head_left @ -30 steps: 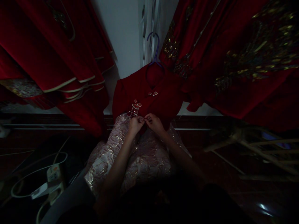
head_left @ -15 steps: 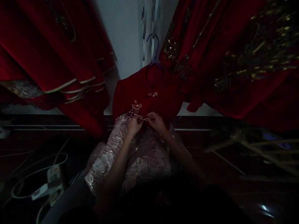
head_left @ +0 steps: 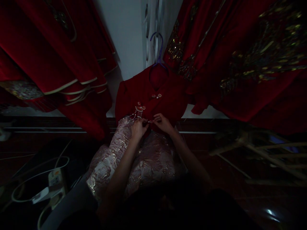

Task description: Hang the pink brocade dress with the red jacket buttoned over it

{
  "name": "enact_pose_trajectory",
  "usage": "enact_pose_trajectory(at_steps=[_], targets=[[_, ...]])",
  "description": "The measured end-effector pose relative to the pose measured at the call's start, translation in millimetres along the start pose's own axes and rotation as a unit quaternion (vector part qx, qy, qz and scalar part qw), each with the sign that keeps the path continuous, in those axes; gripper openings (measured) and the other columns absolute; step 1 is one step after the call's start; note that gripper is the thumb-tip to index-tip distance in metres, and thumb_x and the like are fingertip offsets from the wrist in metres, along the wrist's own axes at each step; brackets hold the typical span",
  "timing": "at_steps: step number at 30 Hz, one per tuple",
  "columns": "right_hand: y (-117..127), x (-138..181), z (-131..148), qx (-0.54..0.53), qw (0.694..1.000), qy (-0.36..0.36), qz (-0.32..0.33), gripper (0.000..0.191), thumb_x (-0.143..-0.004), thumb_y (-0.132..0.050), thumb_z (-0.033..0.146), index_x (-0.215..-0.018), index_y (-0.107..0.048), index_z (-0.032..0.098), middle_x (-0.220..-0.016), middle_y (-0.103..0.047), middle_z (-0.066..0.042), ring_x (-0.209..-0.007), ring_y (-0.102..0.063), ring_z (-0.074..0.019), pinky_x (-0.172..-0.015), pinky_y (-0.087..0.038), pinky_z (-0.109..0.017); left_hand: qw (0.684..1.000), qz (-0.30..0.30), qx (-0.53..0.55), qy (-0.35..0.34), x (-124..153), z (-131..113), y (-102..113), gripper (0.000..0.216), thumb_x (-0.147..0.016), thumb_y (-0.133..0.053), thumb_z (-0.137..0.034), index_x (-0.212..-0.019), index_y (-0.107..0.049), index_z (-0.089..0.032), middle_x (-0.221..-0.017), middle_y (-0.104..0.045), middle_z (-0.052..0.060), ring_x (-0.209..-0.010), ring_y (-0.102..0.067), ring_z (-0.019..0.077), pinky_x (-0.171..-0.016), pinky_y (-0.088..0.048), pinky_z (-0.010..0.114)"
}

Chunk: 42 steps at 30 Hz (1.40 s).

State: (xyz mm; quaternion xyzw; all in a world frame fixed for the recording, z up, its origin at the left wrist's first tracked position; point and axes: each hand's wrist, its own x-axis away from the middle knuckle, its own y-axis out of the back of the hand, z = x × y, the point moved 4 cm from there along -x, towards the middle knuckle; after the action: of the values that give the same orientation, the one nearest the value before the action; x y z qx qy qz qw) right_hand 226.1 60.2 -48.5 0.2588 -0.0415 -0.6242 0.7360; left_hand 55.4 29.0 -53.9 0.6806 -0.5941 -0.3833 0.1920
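Note:
A red garment top (head_left: pixel 134 89) hangs on a purple hanger (head_left: pixel 160 51) in front of me. A small beaded clasp (head_left: pixel 150 121) sits at its lower front, between my two hands. My left hand (head_left: pixel 139 128) pinches the clasp's left end. At the other end is my right hand (head_left: pixel 163 124), its thumb and fingers bent together in a pinch, one finger slightly raised. Higher up are another beaded clasp (head_left: pixel 157 96) and a tasselled beaded ornament (head_left: pixel 139 108). Shiny pink brocade fabric (head_left: pixel 151 163) spreads below and under my forearms. Dim light hides the fingertips' details.
Red garments with pale piping (head_left: pixel 79 64) hang at left; red garments with gold sequins (head_left: pixel 261 48) hang at right. A power strip (head_left: pixel 55 180) with white cables lies lower left. A wooden frame (head_left: pixel 249 143) stands at right on the dark floor.
My right hand has shifted slightly right and its fingers have loosened a little, one lifting. My left hand stays at the clasp almost unmoved. The garment hangs as before.

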Motion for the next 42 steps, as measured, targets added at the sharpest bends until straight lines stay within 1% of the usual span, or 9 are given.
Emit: enact_pose_trajectory(at_steps=[3,7,12,16,23,28,32,36,42], targets=[[-18,0,-15,-0.019,1.000,-0.002,0.020,0.031,-0.075,-0.064,0.029,-0.101,-0.051,0.019,-0.091,-0.062,-0.003,-0.076,-0.063,-0.0114,-0.073,-0.053,-0.028,0.999,0.003,0.036,0.005,-2,3,-4,0.020,-0.076,-0.067,-0.025,-0.096,-0.065,-0.022,-0.093,-0.067,0.004,-0.084,-0.062,0.0172,-0.077,-0.048,0.028],[-25,0,-22,-0.014,1.000,-0.008,0.008,0.027,-0.077,-0.060,0.026,-0.101,-0.050,0.019,-0.089,-0.062,-0.002,-0.076,-0.062,-0.0109,-0.073,-0.053,-0.028,0.999,-0.007,0.040,-0.011,-3,4,-4,0.028,-0.077,-0.064,-0.018,-0.105,-0.062,-0.022,-0.097,-0.066,0.004,-0.084,-0.061,0.0167,-0.078,-0.048,0.028],[-25,0,-24,-0.026,1.000,-0.010,0.003,0.026,-0.077,-0.062,0.026,-0.099,-0.051,0.019,-0.086,-0.062,-0.001,-0.075,-0.063,-0.0110,-0.073,-0.053,-0.028,0.998,0.006,0.006,-0.058,-3,4,-3,0.011,-0.080,-0.061,-0.021,-0.091,-0.062,-0.021,-0.090,-0.064,0.004,-0.089,-0.059,0.0181,-0.081,-0.046,0.029],[-25,0,-22,-0.040,0.999,-0.001,0.010,0.027,-0.077,-0.064,0.029,-0.098,-0.051,0.019,-0.084,-0.063,-0.001,-0.073,-0.063,-0.0115,-0.072,-0.053,-0.028,0.996,-0.003,0.033,-0.078,-6,5,-2,0.008,-0.081,-0.062,-0.026,-0.084,-0.059,-0.019,-0.087,-0.063,0.004,-0.086,-0.059,0.0169,-0.079,-0.045,0.027],[-22,1,-13,-0.030,0.999,-0.011,0.024,0.018,-0.079,-0.061,0.028,-0.094,-0.053,0.019,-0.085,-0.066,-0.003,-0.079,-0.065,-0.0131,-0.075,-0.053,-0.030,0.992,-0.002,0.120,-0.042,-8,10,-4,0.019,-0.081,-0.064,-0.037,-0.080,-0.058,-0.019,-0.076,-0.064,0.001,-0.071,-0.060,0.0128,-0.068,-0.044,0.023],[-17,0,-11,-0.062,0.996,0.008,0.067,0.021,-0.077,-0.064,0.030,-0.091,-0.053,0.019,-0.082,-0.066,-0.001,-0.076,-0.065,-0.0127,-0.074,-0.053,-0.029,0.987,0.003,0.157,-0.028,-8,12,-4,0.025,-0.078,-0.066,-0.041,-0.073,-0.059,-0.018,-0.068,-0.063,0.000,-0.063,-0.057,0.0112,-0.063,-0.044,0.022],[-6,0,0,-0.088,0.989,0.009,0.121,0.025,-0.076,-0.066,0.036,-0.089,-0.055,0.018,-0.080,-0.066,-0.002,-0.075,-0.065,-0.0127,-0.074,-0.053,-0.029,0.956,0.025,0.292,-0.007,-15,11,-9,0.027,-0.074,-0.069,-0.041,-0.081,-0.061,-0.016,-0.072,-0.065,0.002,-0.066,-0.060,0.0108,-0.066,-0.048,0.022],[10,5,19,-0.100,0.975,-0.008,0.196,0.029,-0.075,-0.069,0.038,-0.091,-0.058,0.017,-0.083,-0.069,-0.003,-0.079,-0.066,-0.0138,-0.079,-0.053,-0.031,0.920,-0.037,0.384,0.071,-30,10,-1,0.040,-0.075,-0.067,-0.045,-0.100,-0.059,-0.015,-0.086,-0.067,0.004,-0.072,-0.062,0.0100,-0.068,-0.050,0.021],[28,11,33,-0.107,0.962,-0.019,0.252,0.026,-0.074,-0.070,0.034,-0.092,-0.059,0.018,-0.085,-0.069,-0.002,-0.081,-0.065,-0.0140,-0.080,-0.052,-0.031,0.833,-0.038,0.531,0.151,-53,1,13,0.040,-0.081,-0.060,-0.049,-0.099,-0.062,-0.013,-0.097,-0.069,0.009,-0.081,-0.067,0.0126,-0.078,-0.054,0.028]])
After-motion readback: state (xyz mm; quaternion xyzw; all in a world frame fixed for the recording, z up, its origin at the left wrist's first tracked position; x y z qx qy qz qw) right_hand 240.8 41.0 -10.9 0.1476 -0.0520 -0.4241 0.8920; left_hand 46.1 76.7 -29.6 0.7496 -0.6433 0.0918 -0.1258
